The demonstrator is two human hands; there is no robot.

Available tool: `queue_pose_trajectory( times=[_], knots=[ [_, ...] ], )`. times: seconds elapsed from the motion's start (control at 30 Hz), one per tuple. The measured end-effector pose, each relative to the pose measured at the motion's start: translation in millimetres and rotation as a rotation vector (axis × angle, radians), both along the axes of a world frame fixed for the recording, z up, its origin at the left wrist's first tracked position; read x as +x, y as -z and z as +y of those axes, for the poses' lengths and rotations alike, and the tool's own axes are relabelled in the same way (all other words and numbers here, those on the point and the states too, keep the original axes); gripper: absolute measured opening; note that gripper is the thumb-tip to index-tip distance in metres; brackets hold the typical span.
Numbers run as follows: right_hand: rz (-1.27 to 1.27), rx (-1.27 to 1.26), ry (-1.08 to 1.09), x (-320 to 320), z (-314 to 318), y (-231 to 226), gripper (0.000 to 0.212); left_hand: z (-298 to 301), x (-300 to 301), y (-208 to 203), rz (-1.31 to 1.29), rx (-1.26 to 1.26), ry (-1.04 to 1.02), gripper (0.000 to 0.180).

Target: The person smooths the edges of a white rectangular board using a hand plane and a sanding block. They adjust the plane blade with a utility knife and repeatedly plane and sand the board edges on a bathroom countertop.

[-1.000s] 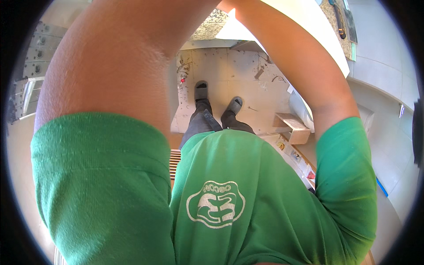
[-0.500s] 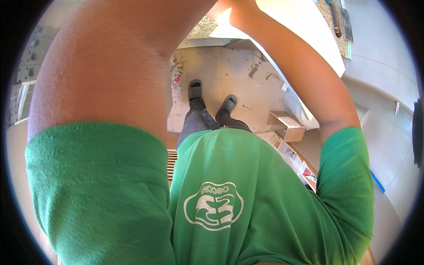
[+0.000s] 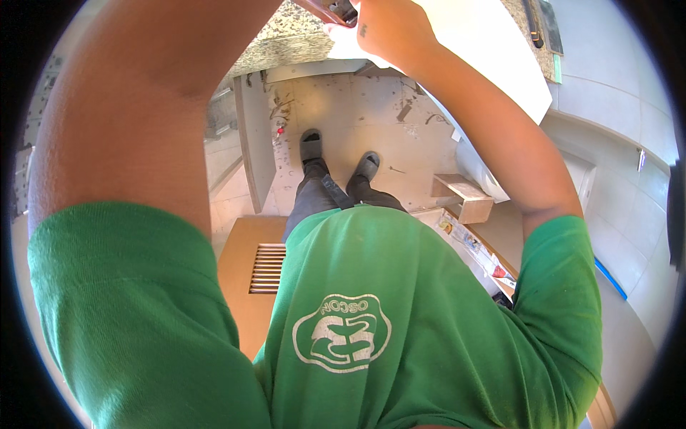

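Note:
My left forearm reaches up past the top edge, and the left hand lies outside the picture. Near the top middle, my right hand is closed, its fingers bent at the end of a reddish-brown, bar-like object with a dark metallic part. Most of that object is cut off by the frame, so its kind does not show. Beneath the right hand and forearm spreads a large, glaring white sheet. It rests over a speckled granite countertop.
A long dark-handled tool lies on the countertop's right part. Below are an open cabinet door, a small wooden box-like piece, and a slatted wooden panel. Debris is scattered on the floor around my sandalled feet.
My left arm has shifted left, uncovering the cabinet door and more countertop. My right hand has come slightly down and right, and the reddish-brown object now shows.

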State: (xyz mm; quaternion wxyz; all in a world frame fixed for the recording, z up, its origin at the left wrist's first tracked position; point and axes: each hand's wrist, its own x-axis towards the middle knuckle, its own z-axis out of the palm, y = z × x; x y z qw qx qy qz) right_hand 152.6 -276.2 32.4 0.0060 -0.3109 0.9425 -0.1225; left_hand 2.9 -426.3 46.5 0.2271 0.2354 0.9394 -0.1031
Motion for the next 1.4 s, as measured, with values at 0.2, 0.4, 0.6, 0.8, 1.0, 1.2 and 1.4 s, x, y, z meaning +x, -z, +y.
queue_pose_trajectory(
  times=[0.2,0.4,0.6,0.8,1.0,1.2,1.4],
  knots=[
    [-0.029,0.073,0.008,14,25,-5,0.039,1,-2,-1,-0.001,-0.006,-0.002,0.114],
    [0.030,0.050,-0.011,37,64,0,0.030,6,-5,-1,-0.006,-0.018,-0.002,0.117],
    [-0.025,0.060,0.066,62,97,-8,0.045,8,-7,0,-0.018,-0.055,-0.004,0.120],
    [-0.080,0.069,0.124,89,134,-18,0.049,13,-9,5,-0.074,-0.107,-0.091,0.121],
    [-0.100,0.063,0.186,123,180,-22,0.053,14,-5,3,-0.096,-0.129,-0.114,0.120],
    [-0.158,0.005,0.250,169,247,-48,0.054,15,5,-10,-0.089,-0.112,-0.120,0.115],
    [-0.308,-0.187,0.469,202,287,-83,0.053,10,10,-9,-0.031,-0.082,-0.073,0.109]
  ],
)
